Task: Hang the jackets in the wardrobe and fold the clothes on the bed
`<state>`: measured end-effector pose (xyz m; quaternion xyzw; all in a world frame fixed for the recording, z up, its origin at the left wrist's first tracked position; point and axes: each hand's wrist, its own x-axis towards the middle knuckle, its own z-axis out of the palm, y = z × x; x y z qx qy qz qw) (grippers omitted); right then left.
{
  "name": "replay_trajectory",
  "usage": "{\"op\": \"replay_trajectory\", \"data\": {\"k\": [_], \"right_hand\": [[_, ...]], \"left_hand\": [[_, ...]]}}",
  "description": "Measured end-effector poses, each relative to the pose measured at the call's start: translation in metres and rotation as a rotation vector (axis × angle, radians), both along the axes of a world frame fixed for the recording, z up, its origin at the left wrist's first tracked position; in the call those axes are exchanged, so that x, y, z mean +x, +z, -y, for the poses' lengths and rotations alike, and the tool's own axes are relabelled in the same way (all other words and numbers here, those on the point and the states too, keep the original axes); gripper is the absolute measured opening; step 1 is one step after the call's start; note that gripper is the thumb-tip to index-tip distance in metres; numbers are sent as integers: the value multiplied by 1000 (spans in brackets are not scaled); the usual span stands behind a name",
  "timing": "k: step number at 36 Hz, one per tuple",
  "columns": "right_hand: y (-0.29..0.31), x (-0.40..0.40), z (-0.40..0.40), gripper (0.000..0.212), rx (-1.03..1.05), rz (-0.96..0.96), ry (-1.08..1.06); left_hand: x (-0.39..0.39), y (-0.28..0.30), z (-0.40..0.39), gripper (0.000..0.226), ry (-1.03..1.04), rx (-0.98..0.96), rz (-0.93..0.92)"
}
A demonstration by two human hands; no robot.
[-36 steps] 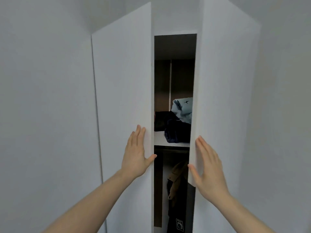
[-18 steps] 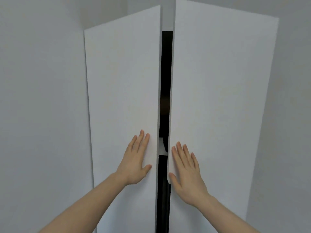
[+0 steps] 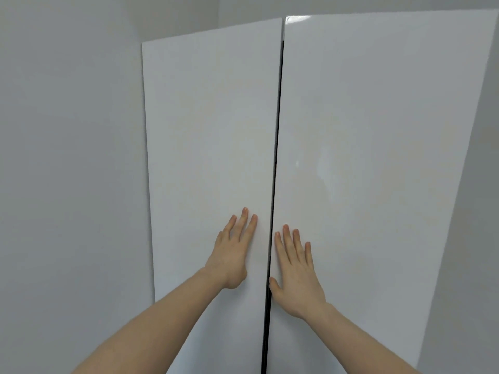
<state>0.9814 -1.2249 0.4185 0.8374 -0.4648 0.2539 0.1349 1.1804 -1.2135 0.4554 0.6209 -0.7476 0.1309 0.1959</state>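
- Left hand [image 3: 232,256] spread flat on left wardrobe door [image 3: 210,157]; right hand [image 3: 295,268] spread flat on right wardrobe door [image 3: 378,157]
- Thin dark gap between doors; jackets not visible, presumably inside
- Advice: press evenly near inner edges, right thumb clear of gap

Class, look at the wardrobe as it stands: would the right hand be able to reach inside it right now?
Probably not. The left door and right door are almost shut, with only a thin dark gap between them. The right hand lies flat on its door, the left hand likewise.
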Motion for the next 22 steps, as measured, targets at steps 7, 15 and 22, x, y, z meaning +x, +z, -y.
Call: {"op": "replay_trajectory", "data": {"k": [7,15,22], "right_hand": [[4,1,13,101,58,-48,-29],[16,-2,21,109,138,-115,-61],[31,-1,8,106,223,-125,-103]], "left_hand": [[-6,4,12,120,71,61,16],[-16,16,11,106,97,245,42],[-22,45,-3,91,136,317,122]]}}
